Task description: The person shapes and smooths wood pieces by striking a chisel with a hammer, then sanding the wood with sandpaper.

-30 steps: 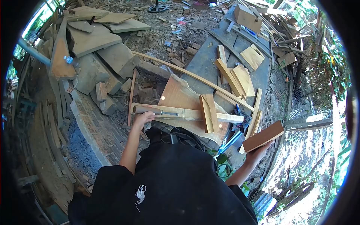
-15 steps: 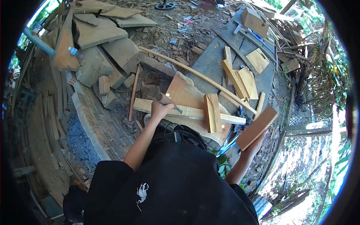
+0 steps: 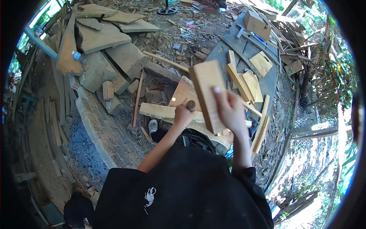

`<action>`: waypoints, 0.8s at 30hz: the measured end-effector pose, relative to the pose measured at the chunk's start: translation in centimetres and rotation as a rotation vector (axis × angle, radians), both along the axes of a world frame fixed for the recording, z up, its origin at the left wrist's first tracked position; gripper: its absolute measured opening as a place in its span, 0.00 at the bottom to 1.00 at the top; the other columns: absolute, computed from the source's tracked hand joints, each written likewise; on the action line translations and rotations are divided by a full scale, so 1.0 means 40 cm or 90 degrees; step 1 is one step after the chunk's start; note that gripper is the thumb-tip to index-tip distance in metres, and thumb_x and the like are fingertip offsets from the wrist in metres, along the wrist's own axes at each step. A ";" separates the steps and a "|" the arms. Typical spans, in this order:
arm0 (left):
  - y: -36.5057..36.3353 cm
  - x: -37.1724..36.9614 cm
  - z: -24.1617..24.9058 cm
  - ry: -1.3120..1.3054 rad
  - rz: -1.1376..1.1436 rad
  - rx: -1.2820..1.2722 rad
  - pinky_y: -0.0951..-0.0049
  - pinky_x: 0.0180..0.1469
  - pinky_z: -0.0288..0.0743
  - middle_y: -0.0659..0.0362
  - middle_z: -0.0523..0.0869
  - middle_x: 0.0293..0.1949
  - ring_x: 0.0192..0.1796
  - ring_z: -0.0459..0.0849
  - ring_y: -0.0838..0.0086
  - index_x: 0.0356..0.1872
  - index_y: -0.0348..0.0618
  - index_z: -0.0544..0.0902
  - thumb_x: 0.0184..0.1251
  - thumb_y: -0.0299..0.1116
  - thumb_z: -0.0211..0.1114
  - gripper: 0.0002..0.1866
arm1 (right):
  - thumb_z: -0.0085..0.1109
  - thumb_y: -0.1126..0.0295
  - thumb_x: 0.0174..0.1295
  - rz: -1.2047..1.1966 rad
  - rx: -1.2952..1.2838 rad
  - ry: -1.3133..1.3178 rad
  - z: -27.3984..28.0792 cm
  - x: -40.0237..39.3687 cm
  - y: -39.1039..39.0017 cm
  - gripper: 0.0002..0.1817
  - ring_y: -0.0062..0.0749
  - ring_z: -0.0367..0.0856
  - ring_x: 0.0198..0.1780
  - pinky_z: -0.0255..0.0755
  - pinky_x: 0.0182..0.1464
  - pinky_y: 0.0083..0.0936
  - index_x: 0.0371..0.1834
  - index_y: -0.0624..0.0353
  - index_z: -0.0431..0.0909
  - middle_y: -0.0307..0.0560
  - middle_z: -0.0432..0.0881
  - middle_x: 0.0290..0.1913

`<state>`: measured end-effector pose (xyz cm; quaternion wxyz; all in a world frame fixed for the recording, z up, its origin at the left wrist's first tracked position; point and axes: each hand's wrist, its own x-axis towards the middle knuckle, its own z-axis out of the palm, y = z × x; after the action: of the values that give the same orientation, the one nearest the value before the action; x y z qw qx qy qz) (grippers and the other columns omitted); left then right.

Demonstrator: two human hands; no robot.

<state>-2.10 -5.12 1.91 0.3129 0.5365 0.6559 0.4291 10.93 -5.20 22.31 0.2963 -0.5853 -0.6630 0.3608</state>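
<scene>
My left hand (image 3: 184,115) is closed around a chisel, whose wooden handle (image 3: 191,105) stands nearly end-on to me; its blade is hidden now. Below it a long pale wooden beam (image 3: 157,110) lies across a wide board (image 3: 179,94). A thick rectangular wood block (image 3: 209,93) is in my right hand (image 3: 231,110), lifted just right of the chisel handle and apart from it. That block covers most of the short wooden piece lying across the beam.
Wood offcuts (image 3: 252,87) lie on a dark sheet (image 3: 217,57) at right. Stacked slabs (image 3: 103,37) and stones stand at left, beside a low brick wall (image 3: 110,129). Long sticks (image 3: 260,129) lie right of my forearm. A shoe (image 3: 153,126) shows below the beam.
My right hand has swung the wood block up and left from the lower right to the middle. My left hand has moved right, and the chisel handle has tipped more upright.
</scene>
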 end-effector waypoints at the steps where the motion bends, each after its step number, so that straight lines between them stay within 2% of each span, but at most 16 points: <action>1: -0.002 0.003 0.006 -0.010 -0.008 0.001 0.63 0.33 0.74 0.49 0.81 0.25 0.32 0.82 0.55 0.31 0.40 0.75 0.41 0.30 0.64 0.13 | 0.49 0.47 0.58 0.017 -0.044 -0.104 -0.044 -0.011 0.018 0.30 0.42 0.76 0.20 0.68 0.26 0.33 0.23 0.70 0.78 0.56 0.76 0.17; 2: -0.003 0.007 0.017 -0.021 -0.015 0.003 0.63 0.33 0.74 0.49 0.81 0.25 0.32 0.82 0.55 0.31 0.40 0.74 0.41 0.30 0.64 0.13 | 0.46 0.44 0.58 0.077 -0.052 -0.196 -0.120 -0.008 0.044 0.34 0.54 0.77 0.24 0.69 0.30 0.39 0.20 0.71 0.77 0.64 0.75 0.19; 5: 0.001 0.011 0.043 -0.073 0.000 0.038 0.63 0.33 0.74 0.48 0.81 0.23 0.31 0.81 0.54 0.30 0.40 0.74 0.42 0.31 0.66 0.13 | 0.47 0.44 0.58 0.076 0.026 -0.227 -0.162 -0.003 0.039 0.34 0.51 0.77 0.21 0.70 0.28 0.38 0.18 0.72 0.76 0.62 0.74 0.15; 7: -0.003 0.010 -0.016 -0.069 -0.004 0.062 0.62 0.32 0.74 0.48 0.81 0.23 0.31 0.81 0.54 0.29 0.40 0.74 0.42 0.31 0.67 0.13 | 0.48 0.46 0.58 0.059 -0.022 -0.142 -0.041 -0.011 0.013 0.32 0.47 0.76 0.18 0.68 0.26 0.36 0.18 0.70 0.76 0.58 0.74 0.14; 8: -0.003 0.008 0.000 0.015 -0.012 0.029 0.59 0.31 0.73 0.47 0.80 0.23 0.31 0.80 0.52 0.28 0.40 0.73 0.40 0.31 0.67 0.14 | 0.49 0.49 0.60 0.029 -0.010 -0.036 -0.023 -0.012 0.002 0.29 0.39 0.74 0.15 0.67 0.23 0.33 0.20 0.70 0.76 0.54 0.72 0.11; 9: -0.006 0.011 -0.004 0.012 -0.010 0.017 0.58 0.31 0.73 0.47 0.80 0.23 0.31 0.80 0.52 0.28 0.40 0.72 0.40 0.31 0.67 0.14 | 0.47 0.50 0.61 0.021 0.006 -0.040 0.033 -0.016 -0.011 0.28 0.33 0.73 0.16 0.66 0.23 0.30 0.22 0.70 0.76 0.52 0.72 0.12; 11: 0.004 0.020 -0.006 0.003 -0.009 0.004 0.57 0.31 0.73 0.46 0.80 0.23 0.31 0.80 0.51 0.27 0.39 0.72 0.40 0.30 0.67 0.14 | 0.47 0.51 0.62 0.048 0.069 0.059 0.023 -0.008 -0.009 0.28 0.30 0.73 0.18 0.65 0.24 0.28 0.23 0.70 0.76 0.52 0.72 0.13; 13: 0.000 0.019 0.016 0.026 -0.043 0.000 0.58 0.32 0.74 0.46 0.80 0.23 0.32 0.80 0.51 0.29 0.40 0.73 0.41 0.30 0.66 0.13 | 0.47 0.49 0.61 0.032 0.001 0.123 -0.046 -0.012 -0.011 0.29 0.35 0.75 0.20 0.67 0.26 0.30 0.23 0.70 0.76 0.56 0.73 0.16; 15: -0.004 0.012 0.031 0.043 -0.068 0.017 0.58 0.32 0.74 0.46 0.80 0.23 0.32 0.80 0.51 0.29 0.40 0.73 0.41 0.30 0.66 0.13 | 0.46 0.44 0.59 0.081 -0.023 -0.221 -0.156 -0.015 0.010 0.33 0.49 0.77 0.24 0.68 0.30 0.37 0.19 0.70 0.75 0.63 0.74 0.18; 16: -0.005 0.009 0.019 -0.033 -0.043 0.040 0.58 0.32 0.74 0.46 0.80 0.23 0.31 0.80 0.51 0.30 0.40 0.74 0.42 0.29 0.65 0.12 | 0.46 0.45 0.59 0.060 -0.029 -0.202 -0.172 -0.003 0.010 0.33 0.49 0.77 0.23 0.68 0.29 0.37 0.17 0.70 0.75 0.62 0.74 0.17; 17: -0.003 0.012 0.015 -0.020 -0.039 0.050 0.58 0.32 0.74 0.45 0.80 0.23 0.31 0.80 0.50 0.30 0.40 0.74 0.42 0.29 0.64 0.12 | 0.46 0.45 0.59 0.044 -0.033 -0.185 -0.176 0.011 0.015 0.33 0.48 0.77 0.22 0.68 0.28 0.36 0.16 0.70 0.75 0.61 0.74 0.16; 19: -0.001 0.008 0.007 0.010 -0.026 0.066 0.57 0.32 0.74 0.45 0.80 0.22 0.31 0.80 0.49 0.29 0.40 0.73 0.42 0.28 0.63 0.11 | 0.47 0.47 0.60 0.035 -0.001 -0.105 -0.074 0.013 0.004 0.31 0.42 0.76 0.20 0.67 0.26 0.33 0.19 0.69 0.76 0.57 0.73 0.15; 20: -0.003 0.015 0.000 -0.002 -0.018 0.052 0.55 0.32 0.73 0.44 0.79 0.22 0.31 0.79 0.48 0.30 0.41 0.73 0.41 0.26 0.62 0.11 | 0.48 0.49 0.61 0.000 0.027 -0.012 -0.044 0.009 -0.010 0.28 0.34 0.74 0.18 0.66 0.24 0.30 0.22 0.69 0.76 0.55 0.73 0.14; 21: -0.008 0.018 -0.005 0.005 -0.017 0.037 0.55 0.32 0.73 0.44 0.79 0.22 0.31 0.79 0.48 0.30 0.41 0.73 0.41 0.26 0.61 0.11 | 0.46 0.51 0.63 -0.003 0.047 0.015 0.004 0.003 -0.022 0.26 0.29 0.72 0.18 0.65 0.24 0.29 0.26 0.69 0.76 0.53 0.72 0.15; 23: -0.001 0.031 -0.004 0.014 -0.020 0.017 0.53 0.31 0.72 0.43 0.79 0.22 0.31 0.79 0.47 0.31 0.41 0.73 0.41 0.26 0.61 0.11 | 0.45 0.52 0.64 0.010 0.080 0.121 0.036 0.003 -0.032 0.26 0.29 0.71 0.19 0.65 0.24 0.29 0.26 0.68 0.75 0.54 0.72 0.15; 24: 0.000 0.036 0.004 0.008 -0.026 0.015 0.54 0.31 0.72 0.44 0.79 0.22 0.31 0.79 0.47 0.31 0.41 0.73 0.42 0.26 0.62 0.12 | 0.45 0.53 0.64 -0.012 0.086 0.103 0.021 0.000 -0.037 0.26 0.31 0.72 0.19 0.65 0.25 0.30 0.26 0.69 0.75 0.54 0.72 0.16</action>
<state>-0.65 -5.12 2.08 0.3114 0.5561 0.6416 0.4269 10.92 -6.69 23.14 0.3910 -0.5390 -0.6541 0.3588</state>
